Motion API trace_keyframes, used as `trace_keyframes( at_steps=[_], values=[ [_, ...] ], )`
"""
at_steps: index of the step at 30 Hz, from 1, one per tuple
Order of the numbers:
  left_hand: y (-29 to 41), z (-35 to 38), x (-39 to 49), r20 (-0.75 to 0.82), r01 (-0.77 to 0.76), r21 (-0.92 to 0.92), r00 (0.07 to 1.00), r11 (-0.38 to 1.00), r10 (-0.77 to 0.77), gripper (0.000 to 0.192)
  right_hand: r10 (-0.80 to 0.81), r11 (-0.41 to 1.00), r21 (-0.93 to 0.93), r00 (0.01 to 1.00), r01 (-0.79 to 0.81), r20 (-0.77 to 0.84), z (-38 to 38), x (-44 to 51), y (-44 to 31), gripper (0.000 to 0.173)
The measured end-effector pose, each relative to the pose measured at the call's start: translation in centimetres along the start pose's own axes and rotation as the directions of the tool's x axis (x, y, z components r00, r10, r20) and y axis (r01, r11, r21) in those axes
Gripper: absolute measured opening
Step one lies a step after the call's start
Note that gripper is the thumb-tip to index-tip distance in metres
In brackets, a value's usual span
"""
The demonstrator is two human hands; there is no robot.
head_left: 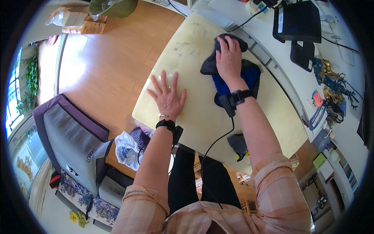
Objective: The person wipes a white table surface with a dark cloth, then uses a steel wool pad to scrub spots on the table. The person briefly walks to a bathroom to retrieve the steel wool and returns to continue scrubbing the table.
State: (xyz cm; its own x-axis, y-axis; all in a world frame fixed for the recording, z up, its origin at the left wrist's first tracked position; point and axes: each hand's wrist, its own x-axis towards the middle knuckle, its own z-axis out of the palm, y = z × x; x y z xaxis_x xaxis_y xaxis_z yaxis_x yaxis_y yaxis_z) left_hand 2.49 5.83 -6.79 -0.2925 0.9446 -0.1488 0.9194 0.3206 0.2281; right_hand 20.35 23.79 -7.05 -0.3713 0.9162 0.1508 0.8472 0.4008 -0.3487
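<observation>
My left hand (169,98) lies palm down on the cream tabletop (201,117), its fingers spread and nothing in them. At the upper right my right hand (229,60) rests on a dark fabric item (209,65), its fingers over the bunched upper part. Under that wrist shows more of the bundle, a bright blue part (219,84) with black edges. Whether this is one piece or several I cannot tell. Near the table's front edge, by my right forearm, lies a small dark grey cloth piece (238,143) with a bit of yellow.
To the right runs a white desk with a black router-like box (305,22), a dragon-like figurine (330,76) and cables. A grey-covered chair (73,137) stands at the left. A plastic bag (127,149) is beside the table's left corner. A cable hangs from my right wrist strap across the table.
</observation>
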Motion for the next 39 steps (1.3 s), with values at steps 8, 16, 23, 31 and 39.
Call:
trace_keyframes(
  at_steps=[8,16,23,31,39],
  values=[
    [0.2,-0.1,0.1,0.007,-0.002,0.043,1.0,0.999,0.001,0.072,-0.33,0.941,0.177,0.901,0.29,0.282,-4.1,-12.9,-2.8,0.033],
    [0.0,0.2,-0.2,-0.02,-0.012,0.052,1.0,0.999,0.013,0.074,0.023,0.996,0.086,0.999,-0.02,-0.034,-0.4,-1.3,-0.5,0.045],
    [-0.1,0.2,-0.1,0.031,0.004,0.077,1.0,0.997,-0.007,0.073,-0.03,0.998,-0.046,0.991,0.036,0.127,-4.0,-8.5,2.2,0.049],
    [-0.2,0.6,-0.2,-0.014,-0.012,0.07,1.0,0.998,0.013,0.071,0.347,0.935,-0.06,0.936,-0.35,-0.054,-2.9,-7.8,4.6,0.047],
    [-0.1,0.4,0.1,0.014,-0.014,0.086,1.0,0.996,0.013,0.072,-0.199,0.977,0.099,0.969,0.186,0.145,-0.7,-4.3,-3.7,0.041]
  ],
)
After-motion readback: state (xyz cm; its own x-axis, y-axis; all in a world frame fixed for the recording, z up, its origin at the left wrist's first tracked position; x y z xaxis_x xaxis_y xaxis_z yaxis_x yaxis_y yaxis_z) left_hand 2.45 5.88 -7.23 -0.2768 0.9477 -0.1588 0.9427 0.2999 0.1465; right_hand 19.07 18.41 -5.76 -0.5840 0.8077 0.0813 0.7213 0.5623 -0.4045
